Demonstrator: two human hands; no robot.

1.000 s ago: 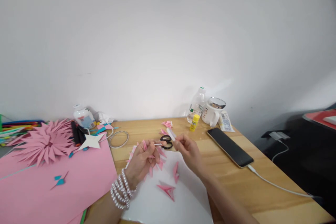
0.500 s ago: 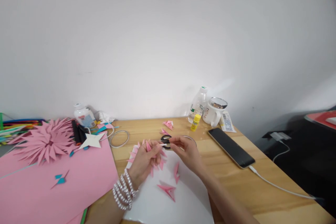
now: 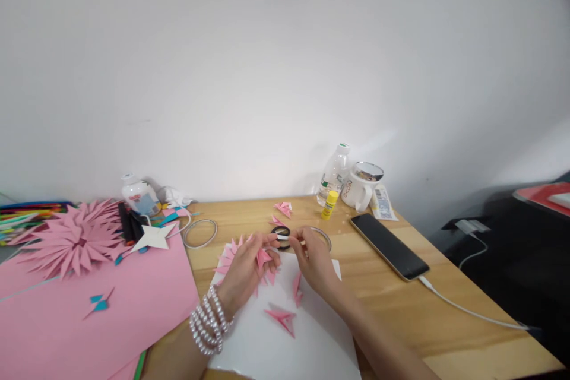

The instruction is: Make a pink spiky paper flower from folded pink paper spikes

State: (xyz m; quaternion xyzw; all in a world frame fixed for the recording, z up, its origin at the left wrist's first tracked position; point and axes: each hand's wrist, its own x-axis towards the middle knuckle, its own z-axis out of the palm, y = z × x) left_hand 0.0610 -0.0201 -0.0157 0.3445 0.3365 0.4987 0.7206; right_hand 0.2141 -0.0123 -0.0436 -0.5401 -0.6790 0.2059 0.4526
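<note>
One folded pink paper piece [image 3: 262,257] is pinched in the left hand [image 3: 244,268]; the right hand [image 3: 313,254], at its three o'clock, pinches a white strip [image 3: 282,237] between the hands. Step: apparently strip handling; next move calls for steady control.

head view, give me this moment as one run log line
left hand: holding pink folded piece | right hand: pinching white strip | white sheet: below hands | yellow tube: standing near bottle
</note>
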